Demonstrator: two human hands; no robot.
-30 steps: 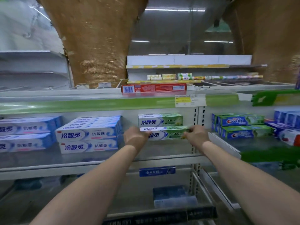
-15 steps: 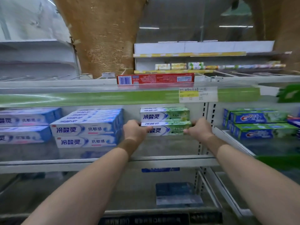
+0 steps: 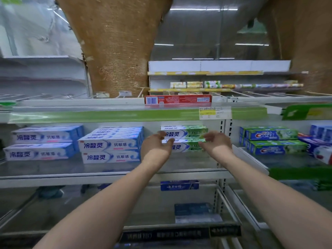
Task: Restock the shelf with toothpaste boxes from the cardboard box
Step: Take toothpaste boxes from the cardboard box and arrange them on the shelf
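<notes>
The shelf (image 3: 89, 178) carries two stacked green boxes (image 3: 186, 133) at mid-span, blurred, their ends partly hidden behind the left hand (image 3: 155, 146) and right hand (image 3: 218, 143). Both hands' fingers (image 3: 210, 135) are loosely spread, apparently gripping nothing.

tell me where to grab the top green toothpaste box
Take the top green box by its two short ends, coming from the front. It lies flat, long face outward, on a second green box, with free space at both ends.

Both bare forearms extend forward, side by side. Left hand (image 3: 156, 146) and right hand (image 3: 217, 143) face inward, fingers loosely spread, gripping nothing.
</notes>
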